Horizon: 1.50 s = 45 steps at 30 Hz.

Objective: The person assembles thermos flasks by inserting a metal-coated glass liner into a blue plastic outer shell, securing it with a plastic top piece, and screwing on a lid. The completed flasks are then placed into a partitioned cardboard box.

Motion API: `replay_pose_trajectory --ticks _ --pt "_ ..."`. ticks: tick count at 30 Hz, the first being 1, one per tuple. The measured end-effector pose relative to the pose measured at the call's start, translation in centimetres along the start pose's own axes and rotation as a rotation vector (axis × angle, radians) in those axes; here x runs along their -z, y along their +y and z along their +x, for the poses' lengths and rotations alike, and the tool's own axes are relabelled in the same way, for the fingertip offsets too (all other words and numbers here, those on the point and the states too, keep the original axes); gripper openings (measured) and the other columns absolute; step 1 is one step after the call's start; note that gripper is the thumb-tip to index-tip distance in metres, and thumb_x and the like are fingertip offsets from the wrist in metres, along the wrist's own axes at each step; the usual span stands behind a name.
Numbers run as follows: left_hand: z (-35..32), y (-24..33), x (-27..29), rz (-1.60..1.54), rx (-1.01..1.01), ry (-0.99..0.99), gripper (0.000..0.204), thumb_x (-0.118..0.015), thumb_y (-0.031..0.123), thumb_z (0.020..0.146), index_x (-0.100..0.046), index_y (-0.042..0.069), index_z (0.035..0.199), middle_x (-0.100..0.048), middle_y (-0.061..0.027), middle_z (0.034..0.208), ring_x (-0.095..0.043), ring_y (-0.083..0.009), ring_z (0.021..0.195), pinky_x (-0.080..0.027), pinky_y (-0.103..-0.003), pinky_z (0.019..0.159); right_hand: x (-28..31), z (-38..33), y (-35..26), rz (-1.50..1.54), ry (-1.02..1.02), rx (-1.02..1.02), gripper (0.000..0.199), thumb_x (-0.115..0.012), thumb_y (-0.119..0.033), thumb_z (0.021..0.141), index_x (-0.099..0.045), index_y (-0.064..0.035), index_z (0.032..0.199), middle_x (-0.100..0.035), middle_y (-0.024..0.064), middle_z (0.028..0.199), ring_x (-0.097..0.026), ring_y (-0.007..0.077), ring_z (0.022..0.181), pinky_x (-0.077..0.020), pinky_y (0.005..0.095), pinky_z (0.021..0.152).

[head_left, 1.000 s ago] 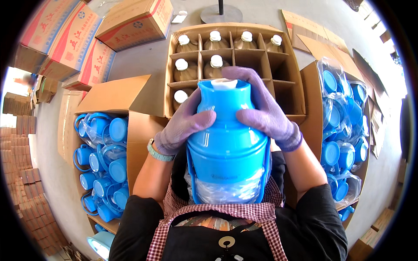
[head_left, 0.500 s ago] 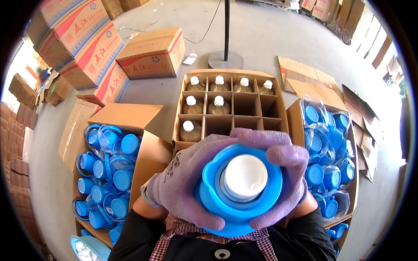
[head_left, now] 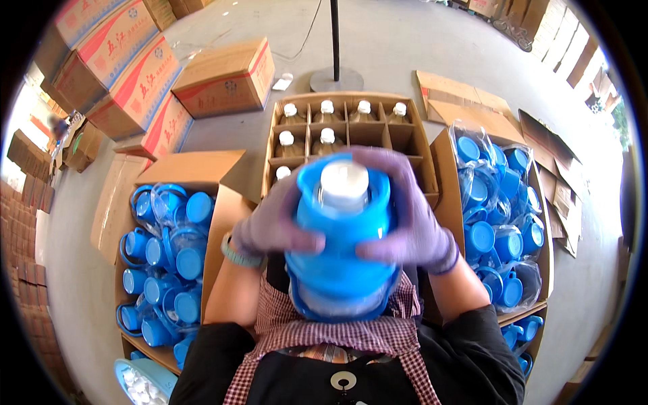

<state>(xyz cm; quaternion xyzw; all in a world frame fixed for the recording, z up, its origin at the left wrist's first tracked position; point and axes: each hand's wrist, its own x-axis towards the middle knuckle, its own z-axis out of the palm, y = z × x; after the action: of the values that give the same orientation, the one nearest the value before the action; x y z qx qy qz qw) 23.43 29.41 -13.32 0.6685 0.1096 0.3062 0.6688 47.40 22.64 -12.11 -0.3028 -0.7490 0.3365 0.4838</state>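
Between my two gloved hands sits the blue jug (head_left: pixel 341 260), held up close over my apron. My left hand (head_left: pixel 273 226) and right hand (head_left: pixel 412 226) wrap its sides, fingers curled and thumbs pressing the front. Its white cap (head_left: pixel 343 182) points away. I judge it rigid, smooth plastic, possibly slippery; gripping the shoulders suits it.

Bright blue jug (head_left: pixel 341 253), white cap (head_left: pixel 343 181), purple gloves (head_left: pixel 273 223), red-checked apron (head_left: pixel 337 331).

Grey concrete floor (head_left: pixel 405 47), daylight from the right. Printed cartons (head_left: pixel 135 74) stacked at the upper left; a stand base (head_left: pixel 336 79) near the floor's far edge.
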Motion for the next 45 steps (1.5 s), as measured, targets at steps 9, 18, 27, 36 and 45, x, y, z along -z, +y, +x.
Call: replay_pose_trajectory --ticks 9,18,27,36,45 --pt "4.8 -10.9 7.4 -0.301 0.304 0.074 0.095 -0.07 0.063 0.088 -0.04 -0.001 0.152 -0.057 -0.0202 0.143 -0.062 -0.0293 0.126 -0.051 -0.041 0.109 0.4 3.1 11.2 0.116 0.145 -0.475 0.074 -0.074 -0.05 0.09 -0.045 -0.0098 0.144 -0.056 0.0192 0.135 -0.055 0.0304 0.125 -0.0482 0.043 0.106" --pt "5.2 -14.6 9.5 -0.348 0.424 0.104 0.089 -0.058 0.067 0.096 -0.041 0.0 0.152 -0.057 -0.0183 0.145 -0.061 -0.0269 0.128 -0.05 -0.041 0.11 0.5 3.1 14.2 0.156 0.092 -0.683 0.078 -0.064 -0.059 0.097 -0.036 -0.0133 0.154 -0.051 0.0217 0.143 -0.055 0.0349 0.13 -0.0484 0.0455 0.107" --pt "6.3 -6.3 7.4 0.747 0.521 0.132 0.079 -0.042 0.067 0.103 -0.054 -0.001 0.142 -0.068 -0.0194 0.128 -0.066 -0.0285 0.119 -0.053 -0.039 0.103 -0.6 2.2 23.0 1.215 0.147 -0.621 0.084 -0.066 -0.063 0.093 -0.04 -0.0122 0.156 -0.054 0.0151 0.146 -0.056 0.0296 0.132 -0.0497 0.0443 0.109" --pt "1.2 -16.0 5.7 -0.11 0.096 0.52 0.06 -0.035 0.048 0.11 -0.053 -0.001 0.14 -0.058 -0.0132 0.137 -0.057 -0.0207 0.127 -0.045 -0.037 0.11 -1.3 0.6 8.7 -0.598 0.04 -0.12 0.063 -0.077 -0.032 0.085 -0.06 -0.0053 0.14 -0.047 0.0229 0.154 -0.04 0.0438 0.147 -0.0341 0.0557 0.119" --pt "-1.5 -11.1 1.9 0.509 -0.204 0.61 0.029 -0.066 0.03 0.096 -0.069 0.004 0.108 -0.063 -0.0101 0.11 -0.054 -0.0243 0.122 -0.041 -0.048 0.111 -0.2 -5.8 17.4 0.529 0.419 -0.306 0.041 -0.075 -0.037 0.095 -0.065 -0.0053 0.12 -0.059 0.016 0.144 -0.055 0.0286 0.135 -0.0466 0.044 0.111"
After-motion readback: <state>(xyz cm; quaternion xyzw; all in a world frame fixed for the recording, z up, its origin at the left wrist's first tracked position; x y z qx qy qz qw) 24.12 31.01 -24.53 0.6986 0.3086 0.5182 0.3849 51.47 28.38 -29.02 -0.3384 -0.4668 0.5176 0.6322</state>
